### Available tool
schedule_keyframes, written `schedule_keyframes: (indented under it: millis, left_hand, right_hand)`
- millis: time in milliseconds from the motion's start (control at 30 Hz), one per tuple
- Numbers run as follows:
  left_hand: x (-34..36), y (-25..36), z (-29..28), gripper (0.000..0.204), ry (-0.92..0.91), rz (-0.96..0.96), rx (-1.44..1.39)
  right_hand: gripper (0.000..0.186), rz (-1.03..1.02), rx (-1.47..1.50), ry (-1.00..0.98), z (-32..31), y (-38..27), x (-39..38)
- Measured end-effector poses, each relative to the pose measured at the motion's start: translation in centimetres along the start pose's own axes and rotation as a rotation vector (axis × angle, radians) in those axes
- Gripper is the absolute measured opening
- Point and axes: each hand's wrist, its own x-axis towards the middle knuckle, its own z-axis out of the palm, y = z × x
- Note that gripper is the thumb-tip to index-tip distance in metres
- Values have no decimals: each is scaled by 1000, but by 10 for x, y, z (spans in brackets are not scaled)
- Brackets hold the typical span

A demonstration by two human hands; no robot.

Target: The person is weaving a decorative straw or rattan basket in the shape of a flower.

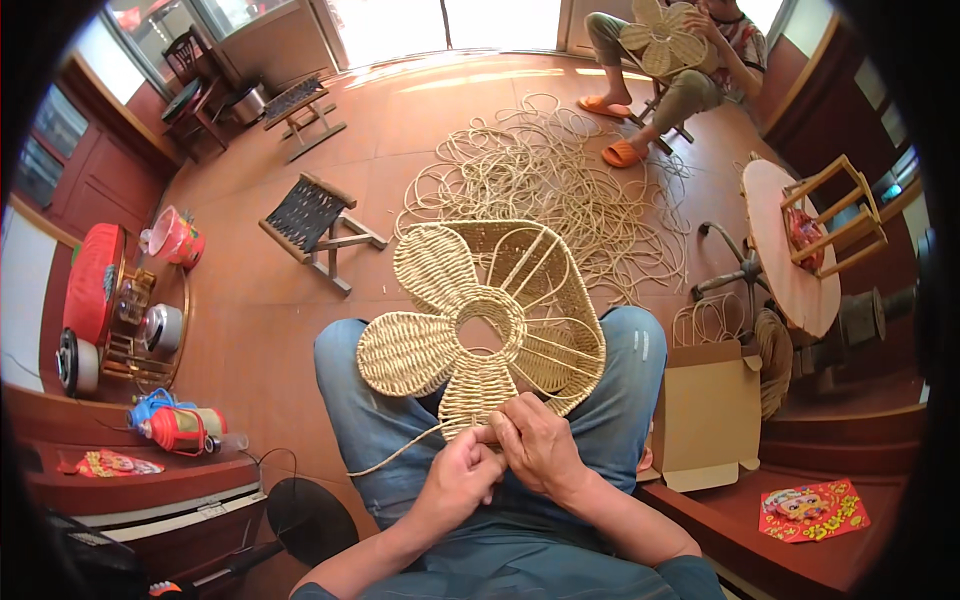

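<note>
A woven straw-coloured basket rests across my knees, with a flower-shaped front. Three of the flower's petals are filled with tight weave; on its right side only bare frame loops show. A round hole opens at the flower's centre. My left hand is closed at the tip of the lowest petal, pinching its edge. Beside it, fingers bent and touching the same edge, my right hand grips the petal too. A loose cord runs from this petal leftward over my thigh. My fingers hide what exactly is pinched.
Tangled cord covers the floor ahead. Another person sits at the far right holding a similar woven flower. A folding stool stands ahead left, a cardboard box right. A thermos sits at the left.
</note>
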Motion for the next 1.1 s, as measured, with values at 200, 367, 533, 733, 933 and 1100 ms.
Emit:
schedule_keyframes:
  millis: [200,367,533,733,933,1100]
  left_hand:
    - [-4,-3,5,37,360,388,633]
    - [11,-10,1,24,423,700,1000]
    - [18,-15,-1,9,467,775,1102]
    - [15,-6,-5,18,317,511,695]
    - [-9,8,-10,23,93,656,463]
    - [-26,11,-4,18,120,837,510]
  right_hand:
    - [12,26,77,-6,-7,1,5]
    - [10,145,174,-24,-7,1,5]
    - [11,298,257,-83,-9,2,3]
    - [18,133,187,-132,-15,0,7]
    - [18,-74,70,-276,-26,1,18]
    - [26,35,-16,29,-72,66,23]
